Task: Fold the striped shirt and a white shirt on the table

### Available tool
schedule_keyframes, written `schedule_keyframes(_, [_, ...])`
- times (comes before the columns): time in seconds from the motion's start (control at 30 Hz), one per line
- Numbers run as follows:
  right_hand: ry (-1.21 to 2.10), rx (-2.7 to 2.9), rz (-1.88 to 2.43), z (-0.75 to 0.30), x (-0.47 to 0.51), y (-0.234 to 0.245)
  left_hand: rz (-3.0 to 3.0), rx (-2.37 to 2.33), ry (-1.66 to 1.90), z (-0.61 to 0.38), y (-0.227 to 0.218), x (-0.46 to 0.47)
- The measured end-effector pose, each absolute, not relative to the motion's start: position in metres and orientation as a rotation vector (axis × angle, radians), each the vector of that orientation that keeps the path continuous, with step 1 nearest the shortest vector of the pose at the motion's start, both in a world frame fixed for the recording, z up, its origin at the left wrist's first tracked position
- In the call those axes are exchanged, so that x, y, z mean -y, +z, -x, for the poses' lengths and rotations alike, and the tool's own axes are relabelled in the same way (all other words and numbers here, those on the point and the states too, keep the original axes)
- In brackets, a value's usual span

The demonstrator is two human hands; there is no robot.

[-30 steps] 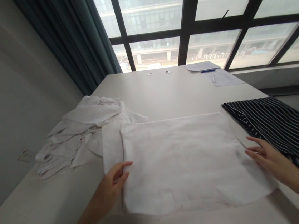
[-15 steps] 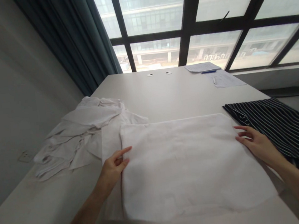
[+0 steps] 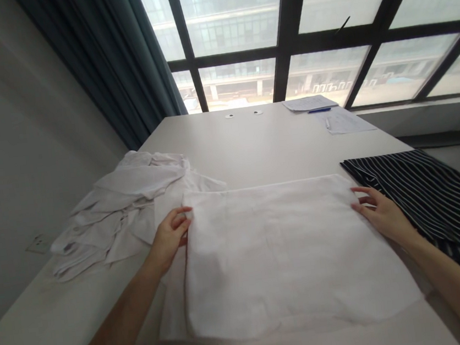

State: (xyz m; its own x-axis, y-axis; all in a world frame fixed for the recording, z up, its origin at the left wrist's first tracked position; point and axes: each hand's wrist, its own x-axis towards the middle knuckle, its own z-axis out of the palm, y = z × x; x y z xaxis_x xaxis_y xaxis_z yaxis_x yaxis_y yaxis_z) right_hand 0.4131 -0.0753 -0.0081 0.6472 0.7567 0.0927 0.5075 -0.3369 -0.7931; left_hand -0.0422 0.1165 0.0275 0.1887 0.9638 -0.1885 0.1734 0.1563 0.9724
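A white cloth (image 3: 288,249) lies flat and folded on the table in front of me. My left hand (image 3: 170,238) is at its left edge near the far corner, with thumb and curled fingers pinching the fabric. My right hand (image 3: 379,214) rests at the right edge near the other far corner. Its fingers are stretched out and slightly apart, with the tips touching the cloth.
A crumpled heap of white garments (image 3: 117,207) lies to the left, touching the cloth. A dark striped garment (image 3: 432,199) lies to the right, hanging over the table edge. Papers (image 3: 344,120) and a blue pen (image 3: 319,110) lie far back by the window. The table (image 3: 252,148) runs toward the window.
Both hands have slid away from me along the cloth's side edges, from near the middle to the far corners. The cloth itself has stayed flat.
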Motion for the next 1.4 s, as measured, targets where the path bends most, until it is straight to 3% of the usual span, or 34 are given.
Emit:
schedule_keyframes(0.37, [0.375,1.054,2.096,-0.433,0.076,-0.023,-1.249,-1.376,0.859,0.051,0.027,-0.138])
schedule_keyframes(0.7, [0.265,1.012,2.288,-0.433,0.056,-0.008,-1.088,-1.145,0.798,0.040,0.031,-0.142])
schedule_keyframes(1.0, [0.277,0.954,2.259,-0.435,0.052,-0.015,-1.289,-1.040,0.658,0.041,0.030,-0.147])
schedule_keyframes(1.4, [0.216,0.950,2.227,-0.434,0.056,-0.016,-1.549,-1.313,0.842,0.038,0.025,-0.150])
